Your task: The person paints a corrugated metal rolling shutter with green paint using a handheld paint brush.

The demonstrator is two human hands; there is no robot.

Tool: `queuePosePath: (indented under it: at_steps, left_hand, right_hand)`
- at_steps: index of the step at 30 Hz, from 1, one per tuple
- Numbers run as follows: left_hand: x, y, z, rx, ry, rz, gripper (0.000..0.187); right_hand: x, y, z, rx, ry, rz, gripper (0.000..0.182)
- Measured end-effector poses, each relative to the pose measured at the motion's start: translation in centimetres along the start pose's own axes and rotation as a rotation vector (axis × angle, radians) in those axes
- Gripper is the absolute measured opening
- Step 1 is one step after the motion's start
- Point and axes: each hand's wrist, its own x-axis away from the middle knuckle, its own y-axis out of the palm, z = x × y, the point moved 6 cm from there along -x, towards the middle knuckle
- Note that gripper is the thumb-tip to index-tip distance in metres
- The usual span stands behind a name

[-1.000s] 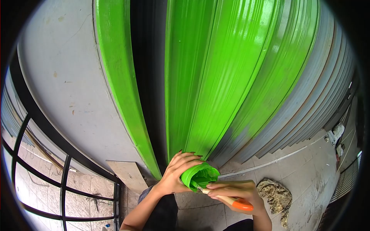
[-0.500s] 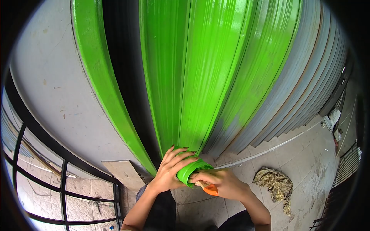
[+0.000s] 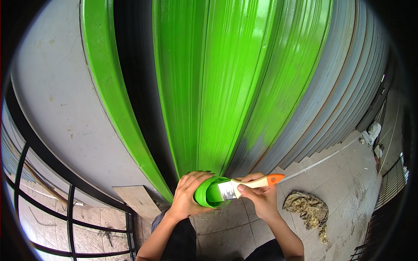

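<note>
My left hand (image 3: 187,195) is wrapped round a small green paint pot (image 3: 201,194), tilted so its mouth faces right and toward me. In my right hand (image 3: 260,200) I grip a paintbrush (image 3: 254,182) by its pale wooden handle, which ends in an orange tip. The brush lies nearly level, its green-coated bristles at the pot's mouth and its metal band just outside the rim. Beyond my hands rises a ribbed metal shutter (image 3: 230,87), coated in wet-looking green over its middle panels. Bare grey patches show low on the right painted panel.
Unpainted grey ribs (image 3: 335,95) continue to the right. A green post (image 3: 104,78) stands left, beside a pale wall (image 3: 52,100). A crumpled patterned cloth (image 3: 307,211) lies on the tiled floor. A board (image 3: 137,201) leans at lower left near a black metal grille (image 3: 71,217).
My right hand has turned and risen, swinging the brush handle up to the right and bringing the bristles and metal band into sight. The pot has shifted slightly left, still in my left hand.
</note>
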Motion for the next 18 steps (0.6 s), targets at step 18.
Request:
queuePosePath:
  at_steps: [18]
  left_hand:
    - [0.2,-1.2,-0.3,0.013,-0.151,0.129,0.088]
  right_hand:
    - [-1.1,-7.8,-2.9,0.499,-0.482,0.344,0.013]
